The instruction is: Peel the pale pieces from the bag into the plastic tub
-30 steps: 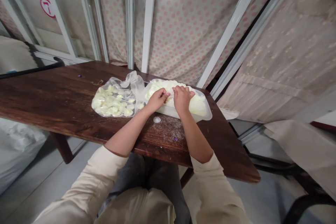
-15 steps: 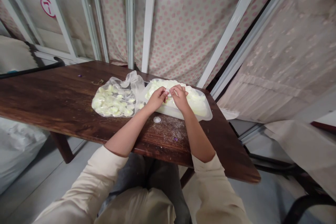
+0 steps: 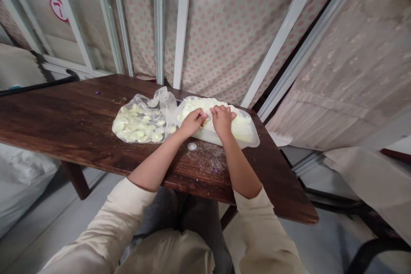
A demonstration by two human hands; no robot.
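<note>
My left hand (image 3: 192, 122) and my right hand (image 3: 222, 120) rest close together at the near rim of a translucent tray (image 3: 250, 140) heaped with pale white-green pieces (image 3: 239, 126). Both hands have their fingers curled in a pinch over the heap; what they hold is too small to make out. To the left of the tray lies a clear plastic bag (image 3: 138, 123) with several pale green pieces in it, its mouth bunched up beside my left hand.
The tray and bag sit on a dark wooden table (image 3: 64, 124). White crumbs (image 3: 192, 146) lie on the wood just before my wrists. A black rail (image 3: 38, 85) runs at the left. Window frames and a dotted curtain stand behind the table.
My right hand shifted a little left toward the left hand, then back right over the heap. The left hand, the bag and the tray have stayed put.
</note>
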